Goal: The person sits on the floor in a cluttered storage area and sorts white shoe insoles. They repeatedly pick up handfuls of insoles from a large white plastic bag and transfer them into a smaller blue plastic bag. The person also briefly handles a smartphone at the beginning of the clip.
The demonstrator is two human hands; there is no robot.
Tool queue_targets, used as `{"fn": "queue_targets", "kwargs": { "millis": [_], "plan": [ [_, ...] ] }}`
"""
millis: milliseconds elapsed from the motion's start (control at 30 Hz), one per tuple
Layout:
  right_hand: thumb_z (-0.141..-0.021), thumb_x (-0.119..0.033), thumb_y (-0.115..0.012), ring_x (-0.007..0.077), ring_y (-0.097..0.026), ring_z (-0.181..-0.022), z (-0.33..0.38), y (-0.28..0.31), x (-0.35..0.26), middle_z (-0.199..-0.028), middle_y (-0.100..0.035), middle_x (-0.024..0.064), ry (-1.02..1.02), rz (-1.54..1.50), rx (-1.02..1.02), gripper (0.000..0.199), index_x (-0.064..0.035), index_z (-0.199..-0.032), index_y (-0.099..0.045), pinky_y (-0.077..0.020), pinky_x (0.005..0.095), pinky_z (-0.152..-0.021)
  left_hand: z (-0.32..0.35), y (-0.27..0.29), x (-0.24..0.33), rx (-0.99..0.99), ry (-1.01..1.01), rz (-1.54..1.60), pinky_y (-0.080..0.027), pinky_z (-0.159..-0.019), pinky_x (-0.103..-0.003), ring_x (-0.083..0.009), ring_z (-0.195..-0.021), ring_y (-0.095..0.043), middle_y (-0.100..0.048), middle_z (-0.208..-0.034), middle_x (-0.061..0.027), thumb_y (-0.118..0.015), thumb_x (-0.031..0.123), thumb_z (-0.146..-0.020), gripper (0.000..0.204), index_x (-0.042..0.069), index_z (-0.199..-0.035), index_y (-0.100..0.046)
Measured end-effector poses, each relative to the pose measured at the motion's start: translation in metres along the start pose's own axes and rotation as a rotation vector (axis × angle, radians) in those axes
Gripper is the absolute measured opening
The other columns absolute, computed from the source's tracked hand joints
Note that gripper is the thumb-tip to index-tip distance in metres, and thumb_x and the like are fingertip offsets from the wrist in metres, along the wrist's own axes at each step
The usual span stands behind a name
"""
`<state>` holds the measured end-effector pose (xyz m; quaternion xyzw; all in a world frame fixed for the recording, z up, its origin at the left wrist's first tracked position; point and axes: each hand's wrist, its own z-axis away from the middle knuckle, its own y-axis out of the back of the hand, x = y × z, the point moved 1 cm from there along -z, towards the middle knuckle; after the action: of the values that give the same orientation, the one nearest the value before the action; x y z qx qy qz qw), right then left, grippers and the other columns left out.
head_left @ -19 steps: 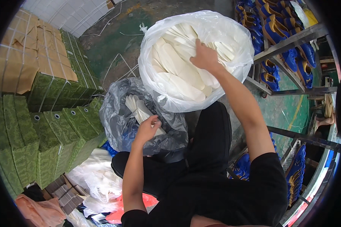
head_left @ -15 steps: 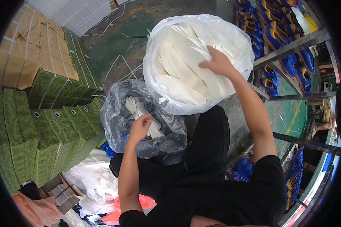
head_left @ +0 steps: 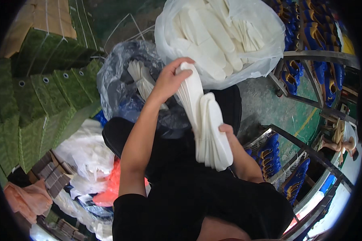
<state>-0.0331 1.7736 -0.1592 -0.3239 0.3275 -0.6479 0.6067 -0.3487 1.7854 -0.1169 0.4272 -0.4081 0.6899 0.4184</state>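
Note:
Over my lap, my two hands hold a bunch of white insoles [head_left: 210, 124], fanned in two overlapping groups. My left hand [head_left: 169, 80] is closed around the upper end of the longer group, thumb across the top. My right hand [head_left: 232, 137] grips the lower group from its right side; some of its fingers are hidden behind the insoles. Just beyond them, a big clear plastic bag [head_left: 255, 72] holds many loose white insoles [head_left: 205, 36]. Left of it, a grey plastic bag [head_left: 112, 76] contains a bundle of insoles [head_left: 140, 78], partly hidden by my left forearm.
Green patterned boxes [head_left: 48, 94] are stacked along the left. A metal rack [head_left: 321, 56] with blue shoes [head_left: 289, 82] stands on the right, and more blue shoes [head_left: 271, 154] sit lower down. White plastic sheeting [head_left: 86, 148] and red plastic [head_left: 110, 188] lie at lower left. Another person [head_left: 348, 140] is at far right.
My right hand has come out of the clear bag to my lap with insoles. My left hand has left the bundle in the grey bag and now grips insoles too. The view has shifted.

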Motion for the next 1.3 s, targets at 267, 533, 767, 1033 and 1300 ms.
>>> {"fn": "queue_targets", "kwargs": {
  "millis": [267, 533, 767, 1033, 1300],
  "plan": [
    [-0.061, -0.104, -0.038, 0.0473, -0.049, -0.136, -0.001, 0.022, 0.035, -0.152, -0.047, 0.0231, 0.026, 0.035, 0.095, 0.135, -0.0133, -0.16, -0.032, -0.0361, 0.0729, -0.109, 0.031, -0.037, -0.044, -0.303, 0.104, -0.246, -0.051, -0.092, -0.035, -0.0229, -0.103, -0.069, -0.074, -0.109, -0.0105, -0.064, 0.045, -0.099, 0.042, 0.01, -0.121, -0.071],
    [-0.075, -0.101, -0.021, 0.053, -0.041, -0.141, -0.019, -0.025, 0.019, -0.16, -0.037, 0.0217, 0.016, -0.044, -0.131, 0.122, -0.0165, -0.163, -0.023, -0.0368, 0.0679, -0.112, 0.026, -0.033, -0.023, -0.497, 0.079, -0.408, -0.05, -0.095, -0.036, -0.024, -0.107, -0.065, -0.069, -0.112, -0.0127, -0.079, 0.044, -0.086, 0.059, 0.01, -0.13, -0.061],
    [-0.069, -0.104, -0.027, 0.0632, -0.037, -0.137, -0.036, -0.027, 0.005, -0.159, -0.034, 0.0268, -0.041, -0.099, -0.097, 0.129, -0.0163, -0.164, -0.022, -0.0392, 0.0759, -0.103, 0.017, -0.052, -0.006, -0.427, 0.241, -0.671, -0.052, -0.088, -0.037, -0.0274, -0.101, -0.067, -0.069, -0.108, -0.013, -0.087, 0.053, -0.071, 0.071, 0.008, -0.121, -0.064],
    [-0.069, -0.102, -0.037, 0.0588, -0.048, -0.131, -0.04, -0.015, 0.006, -0.157, -0.035, 0.0316, -0.058, -0.099, -0.241, 0.129, -0.0138, -0.163, -0.024, -0.0475, 0.0712, -0.096, 0.016, -0.036, -0.029, -0.364, 0.246, -0.507, -0.05, -0.093, -0.036, -0.025, -0.106, -0.066, -0.069, -0.111, -0.0117, -0.089, 0.044, -0.072, 0.066, 0.006, -0.121, -0.064],
    [-0.09, -0.044, -0.067, 0.0341, -0.071, -0.107, -0.077, 0.023, -0.006, -0.123, -0.07, 0.0197, -0.109, -0.025, -0.19, 0.065, -0.0005, -0.137, -0.059, -0.0578, 0.0471, -0.096, 0.042, 0.068, -0.06, -0.154, 0.301, -0.313, -0.045, -0.107, -0.037, -0.0286, -0.123, -0.061, -0.065, -0.132, -0.0155, -0.071, 0.038, -0.093, 0.053, 0.003, -0.132, -0.063]
  ]
}}
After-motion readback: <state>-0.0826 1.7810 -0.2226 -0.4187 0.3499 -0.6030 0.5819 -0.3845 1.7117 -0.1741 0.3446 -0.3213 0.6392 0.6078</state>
